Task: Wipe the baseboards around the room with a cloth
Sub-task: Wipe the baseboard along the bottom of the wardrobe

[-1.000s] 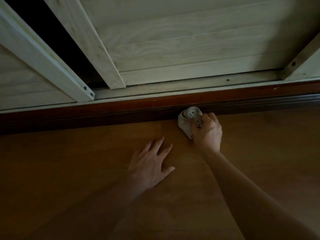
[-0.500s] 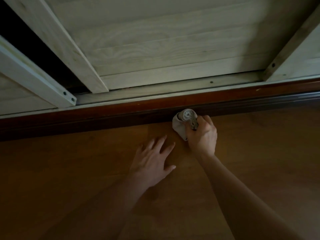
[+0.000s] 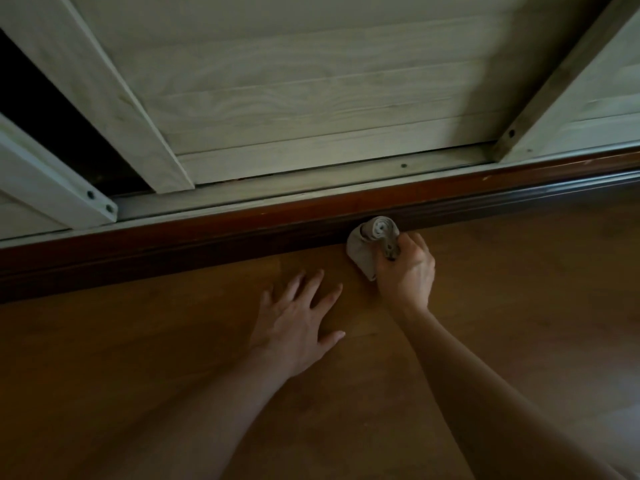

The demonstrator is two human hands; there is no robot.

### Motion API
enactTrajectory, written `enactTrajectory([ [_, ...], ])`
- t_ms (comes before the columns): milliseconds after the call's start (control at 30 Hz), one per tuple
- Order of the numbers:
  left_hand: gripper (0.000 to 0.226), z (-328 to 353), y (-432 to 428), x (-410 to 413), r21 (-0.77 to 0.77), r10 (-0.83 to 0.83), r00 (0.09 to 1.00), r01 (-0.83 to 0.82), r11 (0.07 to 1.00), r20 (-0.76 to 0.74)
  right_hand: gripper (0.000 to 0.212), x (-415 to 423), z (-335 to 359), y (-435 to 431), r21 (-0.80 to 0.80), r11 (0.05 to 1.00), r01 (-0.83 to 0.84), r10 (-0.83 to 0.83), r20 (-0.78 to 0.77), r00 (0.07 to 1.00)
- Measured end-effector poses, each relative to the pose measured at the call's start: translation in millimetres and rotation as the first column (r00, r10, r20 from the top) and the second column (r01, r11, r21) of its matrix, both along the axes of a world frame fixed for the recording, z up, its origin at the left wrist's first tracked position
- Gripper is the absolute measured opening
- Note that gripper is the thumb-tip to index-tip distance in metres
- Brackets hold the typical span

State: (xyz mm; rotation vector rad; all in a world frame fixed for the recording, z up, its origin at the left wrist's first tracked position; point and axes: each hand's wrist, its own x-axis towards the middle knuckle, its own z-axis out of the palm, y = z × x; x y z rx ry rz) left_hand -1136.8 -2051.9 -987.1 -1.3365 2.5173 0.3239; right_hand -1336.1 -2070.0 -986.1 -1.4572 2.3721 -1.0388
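Note:
A dark reddish-brown baseboard point(image 3: 242, 233) runs across the view from lower left to upper right, where floor meets wardrobe. My right hand point(image 3: 407, 275) grips a bunched grey cloth point(image 3: 367, 247) and presses it against the baseboard's lower part, at the floor line. My left hand point(image 3: 298, 323) lies flat on the wooden floor, fingers spread, a short way left of the cloth and apart from it.
Pale wooden sliding wardrobe doors point(image 3: 311, 98) stand above the baseboard in a light track point(image 3: 242, 195). A dark gap point(image 3: 52, 126) opens between doors at the left. Brown wooden floor point(image 3: 138, 375) fills the lower half of the view.
The view has shifted a little, so the doors sit further left. My right hand with the cloth stays pressed to the baseboard, moved slightly along it. My left hand remains flat on the floor.

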Motion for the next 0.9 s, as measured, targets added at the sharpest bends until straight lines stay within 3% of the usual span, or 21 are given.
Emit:
enactTrajectory([
  [133,0.074,0,-2,0,0.005,-0.010,1.000,0.010,1.000,-0.002,0.021,9,4,-2,0.032,0.994,-0.102,0.103,-0.010,0.995],
  [300,0.075,-1,-4,0,-0.004,-0.033,0.999,0.033,0.999,0.012,0.023,3,3,0,0.022,1.000,0.011,-0.012,0.014,1.000],
  [467,0.075,0,-1,-1,-0.003,-0.013,1.000,0.013,1.000,0.017,0.020,18,1,-3,0.008,0.990,-0.142,0.142,0.012,0.990],
  [733,0.075,5,3,-6,0.016,0.003,0.999,-0.003,1.000,0.039,0.021,-35,0,1,0.033,0.999,-0.001,0.000,0.026,1.000],
  [900,0.073,5,2,-9,-0.005,0.000,0.998,0.001,1.000,0.068,0.021,-35,3,-3,0.047,0.995,-0.087,0.088,0.000,0.996],
])
